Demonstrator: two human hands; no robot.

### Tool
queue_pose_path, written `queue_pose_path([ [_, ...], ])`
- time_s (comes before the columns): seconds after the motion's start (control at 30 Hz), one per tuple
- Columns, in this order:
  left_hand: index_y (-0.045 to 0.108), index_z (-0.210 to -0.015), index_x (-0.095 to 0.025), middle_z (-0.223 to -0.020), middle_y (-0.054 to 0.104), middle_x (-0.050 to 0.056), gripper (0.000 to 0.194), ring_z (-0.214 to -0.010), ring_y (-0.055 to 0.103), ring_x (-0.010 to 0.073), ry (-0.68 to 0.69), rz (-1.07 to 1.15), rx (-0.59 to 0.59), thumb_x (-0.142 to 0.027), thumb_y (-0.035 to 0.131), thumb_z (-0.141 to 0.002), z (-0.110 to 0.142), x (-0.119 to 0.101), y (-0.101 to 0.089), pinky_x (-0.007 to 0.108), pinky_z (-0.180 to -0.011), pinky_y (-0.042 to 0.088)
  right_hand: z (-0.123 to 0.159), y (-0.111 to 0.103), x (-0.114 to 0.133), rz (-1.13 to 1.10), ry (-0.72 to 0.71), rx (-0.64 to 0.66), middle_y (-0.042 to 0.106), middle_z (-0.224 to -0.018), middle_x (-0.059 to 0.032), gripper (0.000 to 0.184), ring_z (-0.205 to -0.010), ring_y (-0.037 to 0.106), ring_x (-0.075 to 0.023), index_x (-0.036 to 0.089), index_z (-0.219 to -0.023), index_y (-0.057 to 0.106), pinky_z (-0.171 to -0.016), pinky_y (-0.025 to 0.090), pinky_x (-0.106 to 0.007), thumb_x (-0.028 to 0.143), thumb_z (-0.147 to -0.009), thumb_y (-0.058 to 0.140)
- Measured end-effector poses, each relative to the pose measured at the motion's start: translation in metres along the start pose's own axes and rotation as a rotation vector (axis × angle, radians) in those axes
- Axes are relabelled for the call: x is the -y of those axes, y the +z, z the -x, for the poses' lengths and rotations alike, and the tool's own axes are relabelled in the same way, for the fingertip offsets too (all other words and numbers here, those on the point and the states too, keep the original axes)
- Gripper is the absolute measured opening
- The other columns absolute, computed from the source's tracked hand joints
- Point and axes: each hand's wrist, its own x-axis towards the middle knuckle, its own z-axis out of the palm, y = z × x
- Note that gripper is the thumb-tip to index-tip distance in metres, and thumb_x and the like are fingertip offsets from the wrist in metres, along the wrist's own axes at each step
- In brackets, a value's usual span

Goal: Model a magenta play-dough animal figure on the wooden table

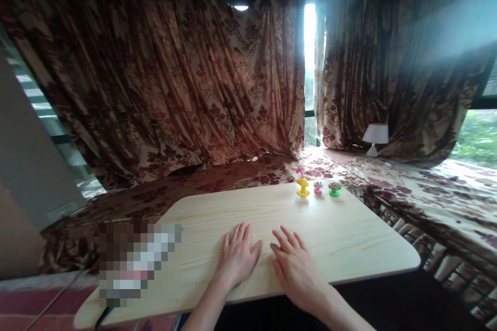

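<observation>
My left hand (238,254) lies palm down on the light wooden table (202,217), its thumb held out to the side and nothing in it. Beside it, my right hand (294,264) rests near the table's front edge with fingers spread, also holding nothing. Beyond my right hand, three small toy-like pieces stand near the back edge. One is a yellow piece (303,187) with a pink curved part on top. Next to it stands a small pink piece (318,187), then a green piece (334,189) topped with pink dots. Neither hand touches them.
On the table's left side a pixelated, blurred-out object (143,264) covers part of the surface, with a dark cable (103,316) below it. A white lamp (375,137) stands on the fabric-covered ledge at the back right. Patterned curtains (217,88) hang behind.
</observation>
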Motion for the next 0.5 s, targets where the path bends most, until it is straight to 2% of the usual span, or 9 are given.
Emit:
queue_pose_path([
  [0.1,0.033,-0.138,-0.014,-0.147,0.029,0.012,0.073,-0.137,0.020,0.0247,0.007,-0.015,0.002,-0.061,0.013,-0.086,-0.001,0.001,-0.001,0.046,-0.109,0.015,-0.051,0.011,0.003,0.003,0.099,-0.045,0.049,-0.135,-0.0038,0.040,-0.136,0.021,-0.0240,0.024,-0.111,0.062,-0.109,0.012,-0.045,0.034,-0.095,0.027],
  [0.17,0.034,-0.138,-0.015,-0.147,0.030,0.011,0.073,-0.137,0.020,0.0241,0.011,-0.025,0.001,-0.061,0.012,-0.086,-0.001,0.002,-0.001,0.045,-0.109,0.016,-0.078,0.013,-0.011,0.001,0.171,-0.053,0.051,-0.131,-0.0114,0.041,-0.133,0.026,-0.0298,0.018,-0.111,0.062,-0.105,0.017,-0.053,0.036,-0.093,0.029],
  [0.23,0.033,-0.139,-0.015,-0.147,0.030,0.011,0.071,-0.137,0.021,0.0238,0.011,-0.027,-0.003,-0.059,0.012,-0.087,-0.001,0.002,-0.001,0.045,-0.109,0.016,-0.088,0.010,-0.032,-0.004,0.222,-0.035,0.053,-0.129,-0.0145,0.041,-0.130,0.032,-0.0342,0.017,-0.110,0.063,-0.099,0.023,-0.059,0.040,-0.090,0.036],
  [0.3,0.032,-0.139,-0.014,-0.147,0.029,0.011,0.070,-0.137,0.021,0.0241,0.007,-0.021,-0.008,-0.058,0.014,-0.087,-0.001,0.003,0.001,0.046,-0.109,0.015,-0.078,0.004,-0.051,-0.005,0.237,-0.005,0.053,-0.130,-0.0123,0.039,-0.128,0.035,-0.0344,0.020,-0.111,0.063,-0.097,0.027,-0.060,0.042,-0.088,0.039],
  [0.37,0.032,-0.139,-0.014,-0.147,0.029,0.012,0.070,-0.137,0.020,0.0245,0.002,-0.006,-0.015,-0.057,0.016,-0.087,-0.001,0.004,0.002,0.046,-0.110,0.014,-0.052,-0.003,-0.063,0.002,0.217,0.024,0.051,-0.133,-0.0070,0.040,-0.130,0.034,-0.0300,0.024,-0.119,0.058,-0.099,0.028,-0.056,0.041,-0.090,0.037],
  [0.43,0.032,-0.139,-0.014,-0.148,0.028,0.012,0.070,-0.137,0.019,0.0245,-0.004,0.012,-0.020,-0.058,0.017,-0.087,0.000,0.004,0.003,0.046,-0.110,0.013,-0.018,-0.007,-0.065,0.016,0.175,0.042,0.047,-0.137,-0.0032,0.044,-0.133,0.029,-0.0242,0.024,-0.131,0.046,-0.104,0.025,-0.050,0.038,-0.092,0.032],
  [0.5,0.032,-0.139,-0.014,-0.148,0.027,0.011,0.068,-0.137,0.018,0.0238,-0.009,0.023,-0.024,-0.057,0.018,-0.087,0.000,0.004,0.004,0.045,-0.110,0.011,0.010,-0.008,-0.058,0.038,0.125,0.041,0.039,-0.142,-0.0037,0.048,-0.135,0.026,-0.0215,0.020,-0.137,0.038,-0.108,0.023,-0.046,0.034,-0.092,0.030],
])
